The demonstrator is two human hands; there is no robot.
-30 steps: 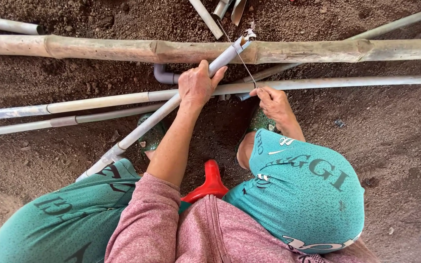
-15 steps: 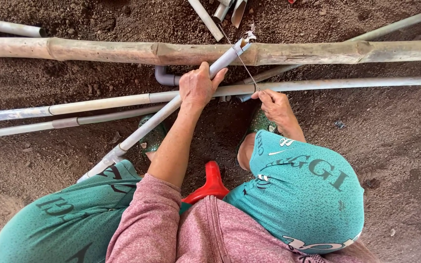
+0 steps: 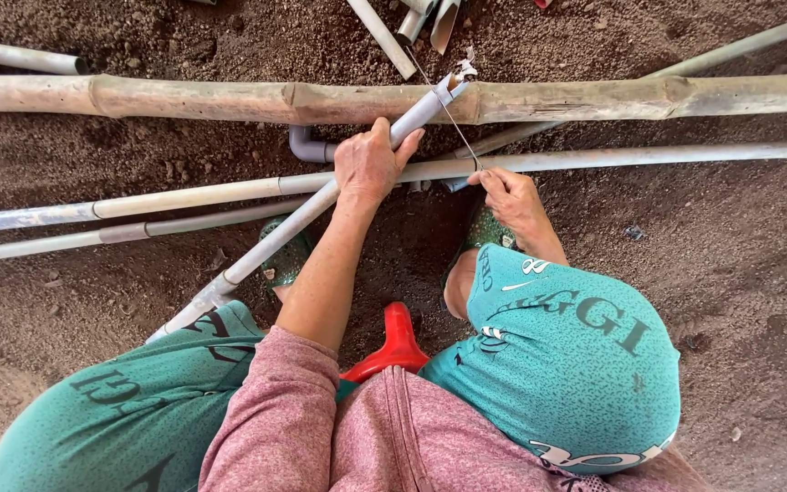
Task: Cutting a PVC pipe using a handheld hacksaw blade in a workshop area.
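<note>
Grey plastic pipe [image 3: 321,202] lies slanted from the person's knee up onto the bamboo pole [image 3: 229,98], and the left hand [image 3: 368,166] is closed around it near the upper end. The right hand [image 3: 512,202] pinches the lower end of a thin saw blade [image 3: 444,107], which crosses the pipe's tip over brown soil [image 3: 730,255].

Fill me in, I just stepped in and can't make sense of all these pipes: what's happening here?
A person sits low over bare soil. Their left hand grips a slanted grey plastic pipe whose far end rests on a long bamboo pole. Their right hand holds a thin metal blade that runs up to the pipe's end. More grey pipes lie across the ground, and a red plastic stool shows between the knees.
</note>
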